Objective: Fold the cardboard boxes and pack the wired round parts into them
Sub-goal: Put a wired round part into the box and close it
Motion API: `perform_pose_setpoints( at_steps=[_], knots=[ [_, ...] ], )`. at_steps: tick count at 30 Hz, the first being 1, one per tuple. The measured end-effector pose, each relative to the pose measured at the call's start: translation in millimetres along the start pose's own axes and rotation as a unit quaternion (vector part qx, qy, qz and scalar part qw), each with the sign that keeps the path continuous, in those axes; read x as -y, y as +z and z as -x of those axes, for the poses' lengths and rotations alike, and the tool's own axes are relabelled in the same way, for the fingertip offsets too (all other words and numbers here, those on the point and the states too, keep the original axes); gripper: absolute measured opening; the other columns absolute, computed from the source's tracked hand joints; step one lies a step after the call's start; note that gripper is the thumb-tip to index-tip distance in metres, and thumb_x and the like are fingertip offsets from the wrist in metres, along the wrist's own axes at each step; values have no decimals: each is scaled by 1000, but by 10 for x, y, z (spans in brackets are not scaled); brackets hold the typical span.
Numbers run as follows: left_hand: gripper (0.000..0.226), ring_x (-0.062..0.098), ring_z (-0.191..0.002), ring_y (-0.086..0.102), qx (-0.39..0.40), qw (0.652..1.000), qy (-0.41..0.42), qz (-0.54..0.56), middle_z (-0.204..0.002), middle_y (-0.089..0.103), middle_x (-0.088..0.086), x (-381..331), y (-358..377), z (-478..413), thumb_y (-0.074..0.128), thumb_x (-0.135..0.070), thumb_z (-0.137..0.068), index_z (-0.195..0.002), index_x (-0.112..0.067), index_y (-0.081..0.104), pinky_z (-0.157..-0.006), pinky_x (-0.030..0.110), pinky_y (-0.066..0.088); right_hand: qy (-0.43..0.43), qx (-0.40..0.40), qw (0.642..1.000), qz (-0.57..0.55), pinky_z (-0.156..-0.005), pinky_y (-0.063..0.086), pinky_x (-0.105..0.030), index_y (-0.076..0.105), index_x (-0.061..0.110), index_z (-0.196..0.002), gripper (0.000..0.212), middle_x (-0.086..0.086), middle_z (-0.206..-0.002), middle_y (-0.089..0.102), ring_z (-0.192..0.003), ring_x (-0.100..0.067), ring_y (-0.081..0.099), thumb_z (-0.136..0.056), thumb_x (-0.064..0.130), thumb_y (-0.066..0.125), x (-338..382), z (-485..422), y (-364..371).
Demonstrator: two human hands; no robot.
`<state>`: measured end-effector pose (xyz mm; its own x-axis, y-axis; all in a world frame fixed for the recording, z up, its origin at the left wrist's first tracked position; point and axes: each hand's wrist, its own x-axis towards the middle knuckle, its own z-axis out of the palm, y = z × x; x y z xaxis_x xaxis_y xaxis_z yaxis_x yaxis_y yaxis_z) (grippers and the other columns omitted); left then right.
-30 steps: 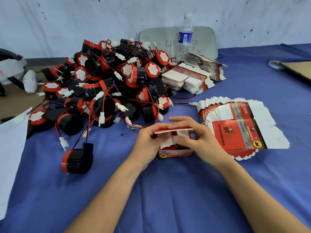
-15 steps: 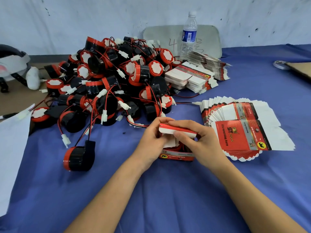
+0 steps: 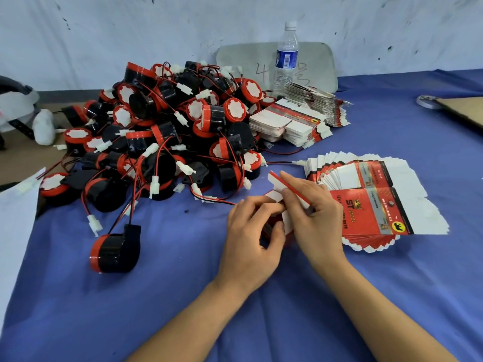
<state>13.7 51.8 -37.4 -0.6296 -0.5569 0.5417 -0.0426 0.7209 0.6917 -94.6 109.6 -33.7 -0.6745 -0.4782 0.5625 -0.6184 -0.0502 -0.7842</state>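
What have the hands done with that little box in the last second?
The right hand tilted the lid flap up from level, still pinching it; the left hand still grips the box. The pile of round parts and fanned flat cartons stayed put.

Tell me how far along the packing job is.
Done: no finished, closed box shows anywhere on the table. In hand: the left hand and right hand hold one folded box, its top flap raised; what is inside is hidden. Left: the big pile of wired round parts, one lone part in front of it, and the fanned flat boxes plus more stacks behind.
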Motion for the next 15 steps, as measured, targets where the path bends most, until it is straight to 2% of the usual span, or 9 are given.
perform_pose_setpoints(
  at_steps=[3, 5, 8, 11, 13, 15],
  knots=[
    [25, 14, -103, 54, 6, 1000, -2, 29, -104, 58, -7, 5, -10, -10, 50, -24, -86, -106, -20, 64, -96, 54, 43, 18, 8, 1000, -24, -81, 45, -20, 65, 41, -112, 39, 17, -98, 69, -94, -15, 59, -90, 9, 64, 32, -11, -1],
    [21, 12, -100, 55, 1, 999, -1, 44, -102, 60, -10, -11, -1, -13, 53, -25, -87, -107, -24, 60, -95, 53, 45, 36, 11, 999, -37, -80, 47, -25, 63, 45, -109, 40, 20, -95, 69, -93, -17, 60, -90, 10, 63, 55, -20, -9],
    [14, 10, -93, 58, -16, 999, -22, 43, -96, 62, -10, 1, 29, -45, 64, -21, -88, -102, -19, 63, -87, 35, 49, 37, 32, 998, -48, -84, 49, -32, 69, 36, -109, 34, 16, -98, 71, -95, -12, 63, -87, 11, 60, 78, -19, -30],
    [17, 8, -88, 58, -9, 998, -41, 45, -93, 58, -5, 34, 48, -76, 67, 0, -83, -94, -13, 67, -78, 16, 45, 37, 71, 994, -70, -90, 49, -24, 71, 22, -114, 34, 9, -109, 70, -105, -6, 63, -86, 10, 56, 81, -35, -55],
    [15, 3, -88, 57, -14, 995, -70, 62, -96, 55, -6, 45, 39, -99, 68, 4, -83, -88, -10, 68, -78, 10, 41, 32, 102, 993, -55, -94, 48, -23, 69, 21, -119, 35, 8, -116, 68, -111, -5, 61, -89, 9, 56, 81, -35, -63],
    [11, 1, -89, 57, -15, 991, -99, 84, -98, 55, -8, 46, 31, -119, 69, 2, -84, -85, -9, 68, -77, 9, 41, 16, 117, 993, -19, -97, 45, -23, 68, 24, -120, 36, 11, -121, 66, -113, -6, 59, -89, 11, 56, 69, -26, -58]
  ],
)
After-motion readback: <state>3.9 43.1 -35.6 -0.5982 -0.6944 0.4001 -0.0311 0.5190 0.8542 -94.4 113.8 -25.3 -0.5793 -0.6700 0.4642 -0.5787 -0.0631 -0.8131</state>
